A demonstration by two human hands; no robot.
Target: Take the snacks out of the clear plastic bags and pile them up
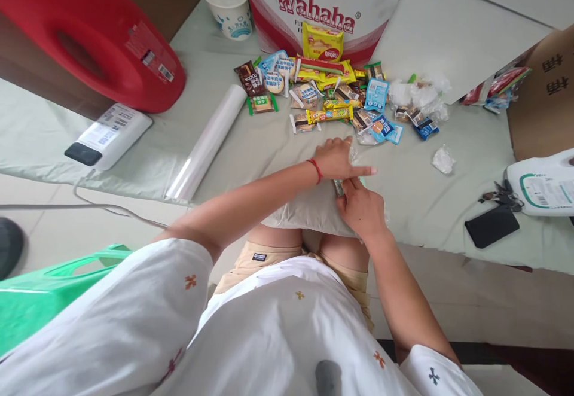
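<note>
My left hand (337, 160), with a red string on its wrist, reaches across in front of me. Its thumb is stretched out to the right, and its fingertips touch clear plastic film (354, 155) on the table. Just below it, my right hand (364, 209) has its fingers bent over a small greenish packet (338, 188) near the table's front edge. Both hands cover most of this packet, so its print is hidden. Beyond them lies a pile of wrapped snacks (329, 113), with biscuits and yellow bars among them.
A roll of clear film (208, 145) lies left of my arms. A red jug (134, 55), a white corded device (110, 136) and a paper cup (228, 16) stand farther left. The Wahaha carton (314, 1) is behind. Rightward are crumpled film (443, 160), keys (502, 195), a black case (492, 226) and a white jug (545, 183).
</note>
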